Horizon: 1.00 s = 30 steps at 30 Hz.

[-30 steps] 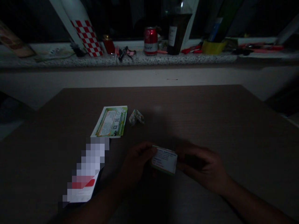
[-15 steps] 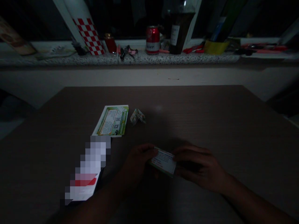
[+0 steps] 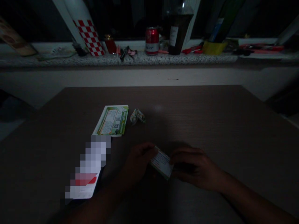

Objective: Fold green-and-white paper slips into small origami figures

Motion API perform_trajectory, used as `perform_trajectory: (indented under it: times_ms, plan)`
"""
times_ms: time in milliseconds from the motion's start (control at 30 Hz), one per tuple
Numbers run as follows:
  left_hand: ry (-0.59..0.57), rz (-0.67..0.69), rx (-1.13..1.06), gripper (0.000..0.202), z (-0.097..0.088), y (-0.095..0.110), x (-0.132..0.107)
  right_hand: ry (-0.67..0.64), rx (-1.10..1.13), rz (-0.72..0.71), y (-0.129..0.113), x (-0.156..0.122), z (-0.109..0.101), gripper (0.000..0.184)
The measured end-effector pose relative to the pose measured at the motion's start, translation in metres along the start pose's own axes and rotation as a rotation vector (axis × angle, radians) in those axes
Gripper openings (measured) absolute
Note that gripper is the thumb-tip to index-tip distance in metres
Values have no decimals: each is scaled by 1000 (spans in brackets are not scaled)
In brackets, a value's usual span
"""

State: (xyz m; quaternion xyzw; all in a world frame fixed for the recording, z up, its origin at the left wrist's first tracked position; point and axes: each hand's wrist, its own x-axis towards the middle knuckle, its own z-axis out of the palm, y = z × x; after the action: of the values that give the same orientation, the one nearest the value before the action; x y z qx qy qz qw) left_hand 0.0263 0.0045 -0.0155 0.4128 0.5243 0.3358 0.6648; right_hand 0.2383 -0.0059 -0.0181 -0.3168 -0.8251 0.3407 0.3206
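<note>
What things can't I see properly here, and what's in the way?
All in the head view:
- Printed paper: its words are too small and dim to read.
- Left hand: most fingers are hidden under the paper or in shadow.
- Right hand: darkness hides whether its thumb touches the paper.
- Lit screen: blurry squares cover most of it.
- Checkered bottle: the picture's upper edge cuts off its top.

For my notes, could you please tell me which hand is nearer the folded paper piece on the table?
Left. In the picture, the left hand sits below the folded paper piece; the right hand is below and farther right.
</note>
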Motion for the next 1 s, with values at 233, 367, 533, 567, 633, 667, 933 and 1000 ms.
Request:
perform_trajectory:
  times_ms: [233, 367, 533, 567, 633, 667, 933, 1000]
  plan:
    - [2, 47, 67, 19, 2, 2, -1, -69, 24, 9, -2, 3, 0, 11]
    - [-3, 73, 88, 20, 2, 0, -1, -54, 30, 0, -1, 3, 2, 6]
    - [-14, 99, 105, 20, 1, 0, 1, -15, -13, -13, -1, 2, 2, 5]
    - [-13, 108, 109, 21, 1, 0, 1, -3, -32, -8, -1, 2, 1, 5]
    - [12, 138, 116, 22, 1, 2, -1, 35, -64, -1, -1, 1, 1, 4]
    - [32, 156, 119, 24, 0, 3, -2, 63, -77, 1, 0, 1, 1, 4]
    - [45, 542, 543, 64, -8, 2, -14, 248, -138, 59, 3, -1, 1, 10]
    - [65, 743, 771, 72, -8, 2, -18, 254, -152, 57, 3, -1, 1, 11]
